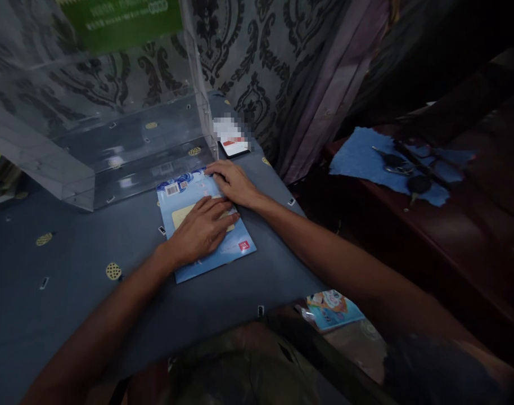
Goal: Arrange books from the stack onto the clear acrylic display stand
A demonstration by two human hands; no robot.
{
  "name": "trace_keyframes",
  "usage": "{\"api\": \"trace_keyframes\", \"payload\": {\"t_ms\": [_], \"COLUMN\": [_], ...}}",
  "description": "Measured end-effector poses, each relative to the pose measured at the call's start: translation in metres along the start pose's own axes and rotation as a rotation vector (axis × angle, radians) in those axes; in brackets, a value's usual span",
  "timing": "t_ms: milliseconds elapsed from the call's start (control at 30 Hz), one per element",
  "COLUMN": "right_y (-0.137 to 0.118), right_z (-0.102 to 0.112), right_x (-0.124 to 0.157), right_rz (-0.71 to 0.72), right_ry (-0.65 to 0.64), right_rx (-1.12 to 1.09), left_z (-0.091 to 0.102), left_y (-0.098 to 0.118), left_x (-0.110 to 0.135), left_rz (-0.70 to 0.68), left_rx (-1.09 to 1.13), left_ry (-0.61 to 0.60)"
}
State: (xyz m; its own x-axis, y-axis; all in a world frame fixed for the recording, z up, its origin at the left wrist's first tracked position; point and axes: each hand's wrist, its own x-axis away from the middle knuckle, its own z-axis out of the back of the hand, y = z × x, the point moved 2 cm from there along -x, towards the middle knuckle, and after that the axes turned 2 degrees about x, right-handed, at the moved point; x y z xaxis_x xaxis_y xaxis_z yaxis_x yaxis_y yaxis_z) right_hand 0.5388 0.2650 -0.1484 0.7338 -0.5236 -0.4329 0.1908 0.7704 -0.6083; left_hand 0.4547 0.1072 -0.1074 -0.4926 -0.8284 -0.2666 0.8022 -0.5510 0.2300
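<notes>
A light blue booklet (pixel 215 256) with a barcode and a small red mark lies flat on the table, tilted a little. My left hand (pixel 203 229) rests palm down across its middle, fingers stretched out, covering part of a pale yellow panel. At the booklet's far right corner is my right hand (pixel 232 183), its fingers laid along the edge and slightly bent. Neither hand grips anything that I can see.
Beyond the booklet stands a large clear plastic box (pixel 77 180) with a green label. A phone-like object (pixel 235 147) lies behind my right hand. Another colourful booklet (pixel 335 309) is below the table edge. At right, a blue cloth (pixel 362 160) with small tools lies on a dark red surface (pixel 451 253).
</notes>
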Motion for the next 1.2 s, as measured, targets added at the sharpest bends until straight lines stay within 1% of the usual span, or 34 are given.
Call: {"api": "trace_keyframes", "payload": {"t_ms": [100,200,367,500,667,833,1033,1133,1200], "right_y": [-0.001,-0.003,-0.005,-0.006,-0.008,-0.013,-0.025,-0.029,-0.03], "right_z": [0.0,0.0,-0.001,-0.001,0.0,0.0,0.001,0.0,0.0], "right_x": [0.0,0.001,0.002,0.002,0.002,0.003,0.005,0.004,0.005], "right_rz": [0.003,0.002,0.005,-0.001,-0.011,-0.002,-0.004,-0.005,-0.005], "right_ry": [0.002,-0.002,-0.012,-0.016,-0.031,-0.051,-0.078,-0.09,-0.089], "right_rx": [0.001,0.013,0.04,0.067,0.09,0.129,0.259,0.302,0.317], "left_z": [0.005,0.009,0.012,0.018,0.021,0.021,0.026,0.022,0.017], "left_y": [0.003,0.004,0.006,0.015,0.023,0.025,0.026,0.03,0.032], "left_x": [0.002,0.003,0.003,0.003,0.002,-0.001,0.001,0.006,0.011], "left_rz": [-0.034,-0.059,-0.056,-0.079,-0.113,-0.126,-0.152,-0.125,-0.108], "left_rx": [0.101,0.143,0.115,0.11,0.079,0.061,0.114,0.086,0.06], "left_ry": [-0.048,-0.106,-0.147,-0.214,-0.261,-0.287,-0.284,-0.287,-0.268]}}
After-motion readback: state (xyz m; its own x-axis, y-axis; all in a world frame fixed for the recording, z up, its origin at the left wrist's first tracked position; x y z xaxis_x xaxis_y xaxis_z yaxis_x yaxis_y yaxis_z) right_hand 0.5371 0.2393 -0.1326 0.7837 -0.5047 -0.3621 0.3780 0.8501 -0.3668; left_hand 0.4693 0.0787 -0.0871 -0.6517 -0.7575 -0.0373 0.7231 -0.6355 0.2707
